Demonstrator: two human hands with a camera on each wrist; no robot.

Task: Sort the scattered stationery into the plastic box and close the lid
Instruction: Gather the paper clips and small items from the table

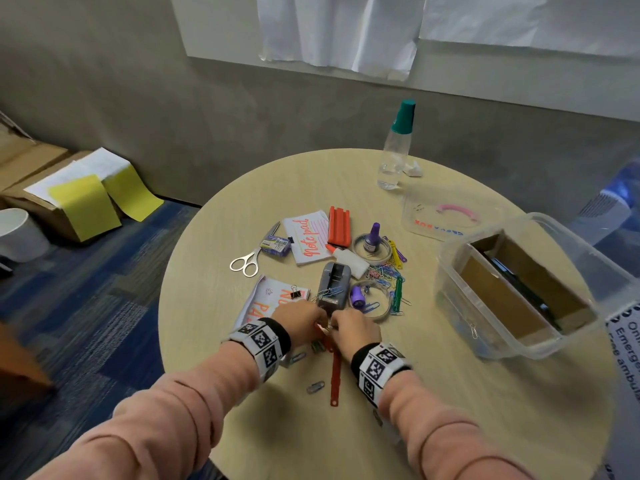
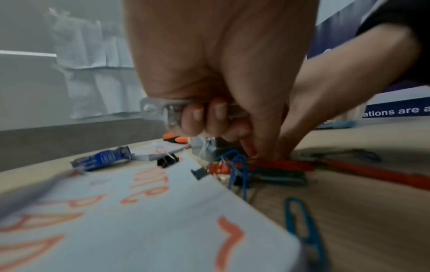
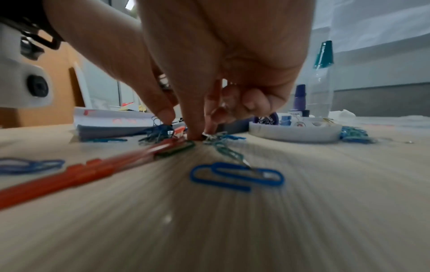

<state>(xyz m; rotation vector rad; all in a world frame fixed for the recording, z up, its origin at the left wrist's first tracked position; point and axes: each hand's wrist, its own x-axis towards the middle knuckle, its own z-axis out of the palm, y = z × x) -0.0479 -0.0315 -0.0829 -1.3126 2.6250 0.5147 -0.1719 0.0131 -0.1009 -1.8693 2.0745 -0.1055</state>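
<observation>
Both hands meet over a heap of coloured paper clips (image 3: 160, 133) near the table's front. My left hand (image 1: 304, 320) curls its lower fingers round a clear plastic piece (image 2: 156, 110), and its thumb tip reaches down to the clips (image 2: 235, 165). My right hand (image 3: 200, 134) pinches small clips against the tabletop with thumb and forefinger, beside a red plastic strip (image 1: 335, 372). The clear plastic box (image 1: 460, 306) stands open at the right with cardboard dividers inside. Its lid (image 1: 426, 206) lies flat behind it.
Scattered behind the hands are a grey tape dispenser (image 1: 334, 285), two note pads (image 1: 308, 240), scissors (image 1: 247, 259), a glue bottle (image 1: 348, 259), red strips (image 1: 338, 225) and tape rolls with purple stamps (image 1: 372, 245). A water bottle (image 1: 398, 147) stands at the back.
</observation>
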